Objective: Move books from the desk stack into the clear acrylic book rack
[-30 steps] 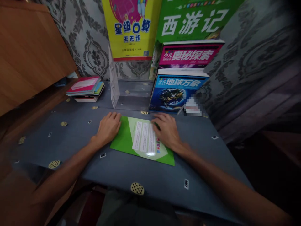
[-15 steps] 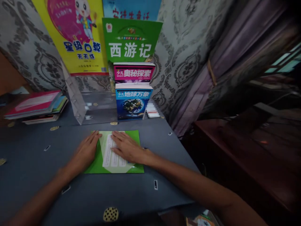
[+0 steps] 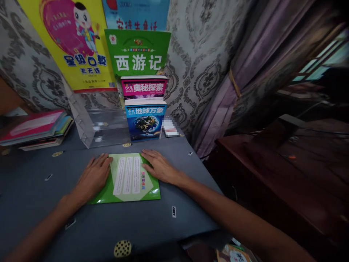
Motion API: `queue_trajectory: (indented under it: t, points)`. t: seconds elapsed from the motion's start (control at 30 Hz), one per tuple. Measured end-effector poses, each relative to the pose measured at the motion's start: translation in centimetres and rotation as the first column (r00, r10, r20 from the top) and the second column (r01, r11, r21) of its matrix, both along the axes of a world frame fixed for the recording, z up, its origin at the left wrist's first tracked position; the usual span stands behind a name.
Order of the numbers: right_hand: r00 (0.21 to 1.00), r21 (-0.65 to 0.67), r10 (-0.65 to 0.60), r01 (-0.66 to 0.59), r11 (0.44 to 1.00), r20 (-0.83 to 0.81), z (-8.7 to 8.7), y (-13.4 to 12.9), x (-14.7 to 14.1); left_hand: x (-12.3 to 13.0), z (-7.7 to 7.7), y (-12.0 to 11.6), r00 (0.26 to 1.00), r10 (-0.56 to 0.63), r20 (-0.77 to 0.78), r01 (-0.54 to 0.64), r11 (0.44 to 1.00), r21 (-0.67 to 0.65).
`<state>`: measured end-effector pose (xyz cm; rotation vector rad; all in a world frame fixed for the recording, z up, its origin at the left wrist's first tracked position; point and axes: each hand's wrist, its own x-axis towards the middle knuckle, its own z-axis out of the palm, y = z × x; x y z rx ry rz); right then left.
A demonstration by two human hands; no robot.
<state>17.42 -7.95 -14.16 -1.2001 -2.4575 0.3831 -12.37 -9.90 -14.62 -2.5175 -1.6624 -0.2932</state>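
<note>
A green book (image 3: pixel 128 182) with white text panels lies flat and closed on the dark grey tabletop, turned sideways to me. My left hand (image 3: pixel 96 174) rests flat over its left side, fingers stretched towards the far edge. On the far right part of the cover lies my right hand (image 3: pixel 158 165), palm down with fingers extended. Neither hand is wrapped round anything. Just beyond the book stands a clear tiered rack (image 3: pixel 109 136), which bears a blue book with a globe (image 3: pixel 144 123), a pink book (image 3: pixel 144 87), a green book (image 3: pixel 139 51) and a yellow workbook (image 3: pixel 79 47).
A stack of books (image 3: pixel 35 127) sits at the table's left back. Behind the rack is a patterned wall (image 3: pixel 199 47), with a purple curtain (image 3: pixel 218 105) on the right. A dark red piece of furniture (image 3: pixel 245 163) stands beyond the table's right edge. At the top is a light-blue book (image 3: pixel 136 14).
My right hand has slid from the middle of the green book's cover to its right side, uncovering the text panels. The left hand stays on the left side. The view has shifted slightly.
</note>
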Motion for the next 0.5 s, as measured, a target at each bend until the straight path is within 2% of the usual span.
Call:
queue_trajectory:
  t: [0.1, 0.3, 0.37, 0.5]
  points:
    - [1.000, 0.023, 0.007, -0.007, 1.000, 0.003, 0.3, -0.2, -0.1, 1.4, 0.3, 0.7, 0.998, -0.058, 0.013, 0.057, 0.998, 0.008]
    - [1.000, 0.019, 0.003, -0.003, 1.000, -0.001, 0.2, 0.0, 0.1, 5.9, 0.8, 1.5, 0.967, -0.253, 0.013, 0.253, 0.963, -0.093]
    - [1.000, 0.010, -0.004, 0.004, 1.000, 0.002, 0.1, 0.0, 0.1, 6.0, 1.1, 1.4, 0.976, -0.216, 0.011, 0.215, 0.970, -0.114]
    - [1.000, 0.017, -0.024, 0.024, 1.000, -0.004, -0.2, 0.2, 0.2, 3.4, 1.9, 0.8, 1.000, -0.012, -0.025, 0.008, 0.989, -0.145]
